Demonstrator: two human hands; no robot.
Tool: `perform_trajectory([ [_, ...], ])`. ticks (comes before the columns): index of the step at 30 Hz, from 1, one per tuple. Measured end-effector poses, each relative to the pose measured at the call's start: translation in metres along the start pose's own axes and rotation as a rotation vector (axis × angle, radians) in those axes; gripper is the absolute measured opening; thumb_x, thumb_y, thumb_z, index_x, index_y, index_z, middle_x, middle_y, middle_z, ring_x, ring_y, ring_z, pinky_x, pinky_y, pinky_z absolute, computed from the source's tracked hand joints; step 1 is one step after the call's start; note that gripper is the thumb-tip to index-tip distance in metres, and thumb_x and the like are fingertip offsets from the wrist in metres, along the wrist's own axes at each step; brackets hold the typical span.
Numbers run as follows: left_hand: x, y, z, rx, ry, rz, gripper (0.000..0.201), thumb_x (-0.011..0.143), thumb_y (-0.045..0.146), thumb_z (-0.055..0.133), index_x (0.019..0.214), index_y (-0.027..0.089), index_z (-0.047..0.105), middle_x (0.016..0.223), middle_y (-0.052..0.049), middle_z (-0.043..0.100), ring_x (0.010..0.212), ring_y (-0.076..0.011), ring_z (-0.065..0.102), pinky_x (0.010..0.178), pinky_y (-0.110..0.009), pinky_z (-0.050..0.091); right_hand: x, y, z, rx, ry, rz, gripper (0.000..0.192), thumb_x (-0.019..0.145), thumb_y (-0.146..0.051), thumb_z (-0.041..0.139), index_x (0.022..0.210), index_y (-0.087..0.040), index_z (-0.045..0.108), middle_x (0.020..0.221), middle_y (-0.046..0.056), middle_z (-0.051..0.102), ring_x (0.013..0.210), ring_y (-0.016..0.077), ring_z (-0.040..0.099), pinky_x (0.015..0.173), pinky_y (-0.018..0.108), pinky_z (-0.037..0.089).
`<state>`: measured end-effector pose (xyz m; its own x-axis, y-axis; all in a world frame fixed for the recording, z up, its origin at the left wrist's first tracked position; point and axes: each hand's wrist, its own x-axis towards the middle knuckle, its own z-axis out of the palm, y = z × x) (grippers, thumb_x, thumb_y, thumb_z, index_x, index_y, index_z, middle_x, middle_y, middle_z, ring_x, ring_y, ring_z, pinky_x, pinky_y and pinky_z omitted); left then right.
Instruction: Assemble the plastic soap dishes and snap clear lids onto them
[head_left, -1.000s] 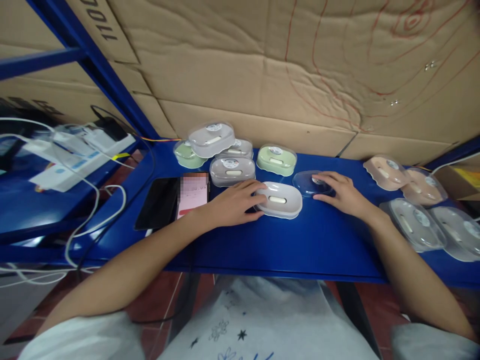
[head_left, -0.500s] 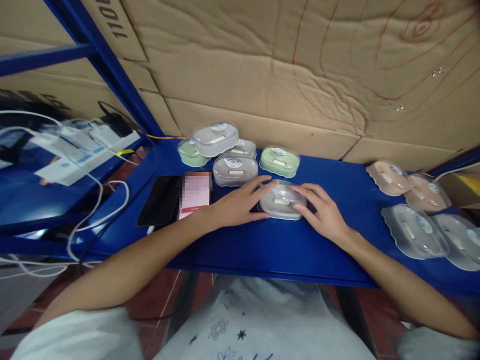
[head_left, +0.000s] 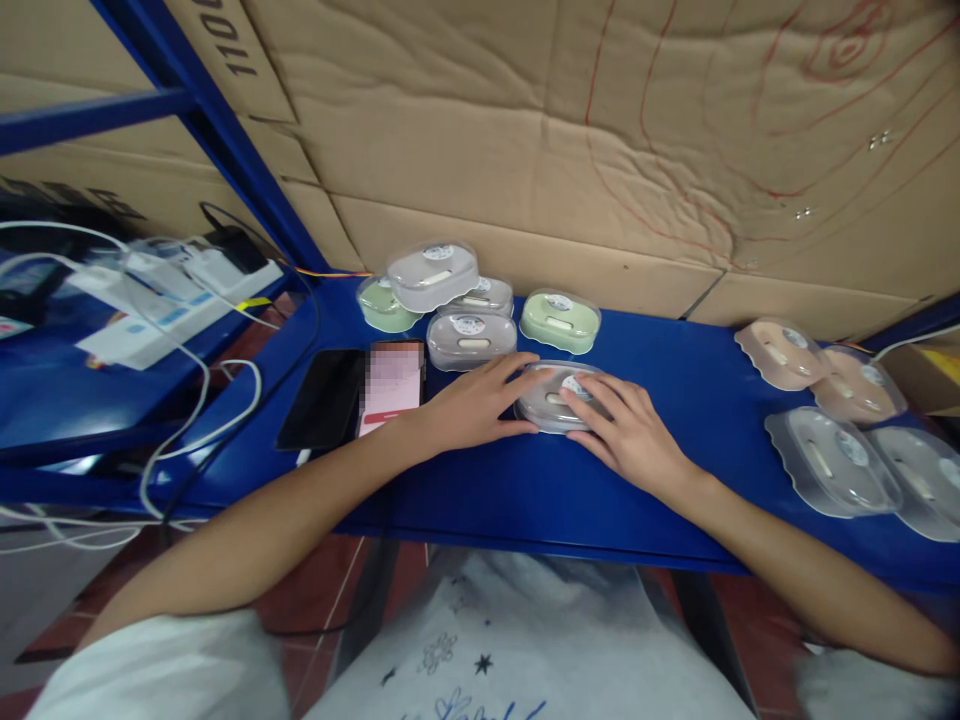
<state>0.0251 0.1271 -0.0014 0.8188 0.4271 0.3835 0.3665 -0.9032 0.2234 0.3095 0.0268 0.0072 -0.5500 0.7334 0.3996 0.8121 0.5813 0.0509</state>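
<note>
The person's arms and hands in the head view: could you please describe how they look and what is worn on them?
Both forearms are bare from the upper arm down to the left hand and the right hand. Short white fabric sleeves cover the upper arms at the bottom corners of the picture. No gloves, watch, rings or bracelets show on either hand. The white shirt front carries small printed stars and flowers.
</note>
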Motion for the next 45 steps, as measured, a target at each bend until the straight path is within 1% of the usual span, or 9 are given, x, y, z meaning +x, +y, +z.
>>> perform_trajectory([
  [8, 0.002, 0.003, -0.001, 0.078, 0.024, 0.032, 0.075, 0.104, 0.042, 0.07, 0.165, 0.022, 0.033, 0.166, -0.022, 0.043, 0.151, -0.0379, 0.051, 0.12, -0.055, 0.051, 0.003, 0.003, 0.002, 0.019, 0.034, 0.026, 0.06, 0.109, -0.038, 0.058, 0.165, -0.027, 0.039, 0.159, 0.019, 0.057, 0.146, 0.0377, 0.055, 0.105, 0.056, 0.053],
  [12, 0.005, 0.008, -0.006, 0.1, 0.052, 0.036, 0.062, 0.106, 0.034, 0.066, 0.16, 0.021, 0.041, 0.16, -0.023, 0.049, 0.148, -0.0385, 0.054, 0.117, -0.058, 0.054, 0.005, 0.008, 0.01, 0.094, 0.218, 0.109, 0.049, 0.105, -0.037, 0.064, 0.15, -0.022, 0.052, 0.14, 0.021, 0.065, 0.135, 0.0378, 0.062, 0.106, 0.058, 0.055],
  [16, 0.005, 0.012, -0.008, 0.101, 0.065, 0.054, 0.049, 0.107, 0.029, 0.062, 0.154, 0.021, 0.051, 0.154, -0.021, 0.054, 0.143, -0.0375, 0.058, 0.114, -0.058, 0.056, 0.007, 0.013, 0.012, 0.08, 0.15, 0.118, 0.042, 0.106, -0.028, 0.056, 0.148, -0.027, 0.057, 0.137, 0.016, 0.068, 0.139, 0.0364, 0.061, 0.117, 0.063, 0.049],
  [24, 0.002, 0.01, -0.004, 0.156, -0.048, 0.024, 0.055, 0.11, 0.036, 0.058, 0.162, 0.022, 0.045, 0.168, -0.019, 0.045, 0.15, -0.0375, 0.053, 0.12, -0.056, 0.051, 0.01, 0.022, 0.016, 0.153, -0.007, 0.108, 0.072, 0.11, -0.017, 0.037, 0.177, -0.027, 0.012, 0.176, 0.016, 0.037, 0.166, 0.0317, 0.029, 0.127, 0.062, 0.041],
  [26, 0.001, 0.009, -0.005, 0.177, -0.09, -0.011, 0.061, 0.109, 0.039, 0.059, 0.165, 0.022, 0.04, 0.172, -0.018, 0.04, 0.152, -0.0383, 0.051, 0.121, -0.054, 0.05, 0.011, 0.032, 0.005, 0.135, -0.009, 0.128, 0.069, 0.111, -0.023, 0.04, 0.176, -0.024, 0.016, 0.177, 0.017, 0.032, 0.166, 0.0321, 0.029, 0.13, 0.062, 0.037],
  [32, 0.002, 0.015, -0.008, 0.204, -0.113, -0.002, 0.059, 0.11, 0.038, 0.058, 0.164, 0.02, 0.043, 0.174, -0.022, 0.035, 0.151, -0.0413, 0.052, 0.118, -0.055, 0.053, -0.015, 0.103, -0.059, -0.1, 0.081, 0.588, 0.051, 0.113, -0.044, 0.043, 0.152, -0.016, 0.06, 0.147, 0.02, 0.068, 0.138, 0.0353, 0.064, 0.119, 0.052, 0.046],
  [37, 0.005, 0.018, -0.011, 0.223, -0.077, 0.003, 0.055, 0.109, 0.037, 0.059, 0.161, 0.02, 0.048, 0.17, -0.021, 0.042, 0.144, -0.0402, 0.058, 0.114, -0.056, 0.056, -0.049, 0.157, -0.057, -0.282, -0.095, 1.123, 0.072, 0.109, -0.048, 0.052, 0.163, -0.002, 0.042, 0.165, 0.04, 0.038, 0.156, 0.0504, 0.038, 0.119, 0.063, 0.032],
  [40, 0.005, 0.016, -0.012, 0.222, -0.068, 0.015, 0.056, 0.109, 0.036, 0.059, 0.162, 0.019, 0.047, 0.173, -0.021, 0.037, 0.15, -0.0409, 0.052, 0.117, -0.057, 0.053, -0.057, 0.168, -0.041, -0.288, -0.138, 1.203, 0.084, 0.104, -0.049, 0.061, 0.164, 0.004, 0.035, 0.165, 0.049, 0.027, 0.155, 0.0584, 0.031, 0.115, 0.07, 0.027],
  [45, 0.005, 0.013, -0.01, 0.227, -0.122, 0.008, 0.062, 0.11, 0.035, 0.058, 0.167, 0.018, 0.038, 0.177, -0.02, 0.03, 0.161, -0.0379, 0.039, 0.126, -0.054, 0.045, -0.051, 0.162, -0.034, -0.31, -0.113, 1.157, 0.076, 0.101, -0.047, 0.061, 0.16, -0.003, 0.042, 0.155, 0.042, 0.042, 0.145, 0.0556, 0.041, 0.111, 0.073, 0.027],
])
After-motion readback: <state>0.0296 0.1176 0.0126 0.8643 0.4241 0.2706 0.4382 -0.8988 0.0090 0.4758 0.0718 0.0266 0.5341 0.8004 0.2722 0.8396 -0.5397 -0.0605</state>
